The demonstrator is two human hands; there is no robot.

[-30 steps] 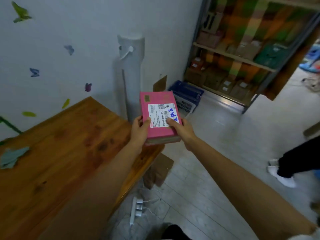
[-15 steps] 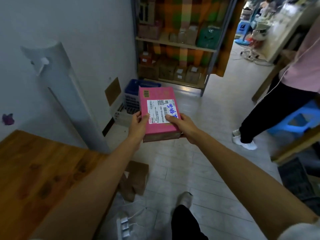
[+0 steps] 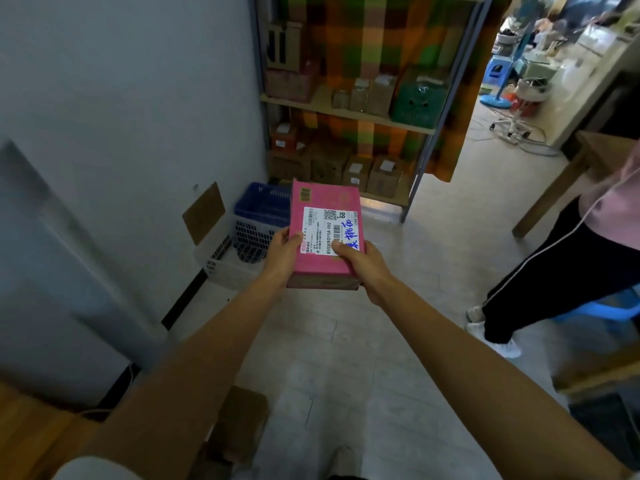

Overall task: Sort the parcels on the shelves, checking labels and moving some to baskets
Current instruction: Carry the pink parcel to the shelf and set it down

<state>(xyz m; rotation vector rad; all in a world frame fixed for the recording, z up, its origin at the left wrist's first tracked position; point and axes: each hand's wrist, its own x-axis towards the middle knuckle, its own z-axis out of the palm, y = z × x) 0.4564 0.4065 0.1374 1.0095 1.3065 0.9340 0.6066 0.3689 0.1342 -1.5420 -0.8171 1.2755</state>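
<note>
- At the far wall, shelves [image 3: 346,114] hold many parcels [image 3: 384,174]; most sorting looks undone.
- Left of them, blue basket [image 3: 259,206], perhaps empty.
- Nearer, pink parcel [image 3: 325,268], label up, left hand [image 3: 282,254] and right hand [image 3: 365,268] clasping its near end, fingers [image 3: 341,247] curled on it.

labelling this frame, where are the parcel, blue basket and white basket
parcel [image 3: 327,233]: head view, on its white label
blue basket [image 3: 259,209]: head view, on its front wall
white basket [image 3: 225,271]: head view, on its near wall
</note>
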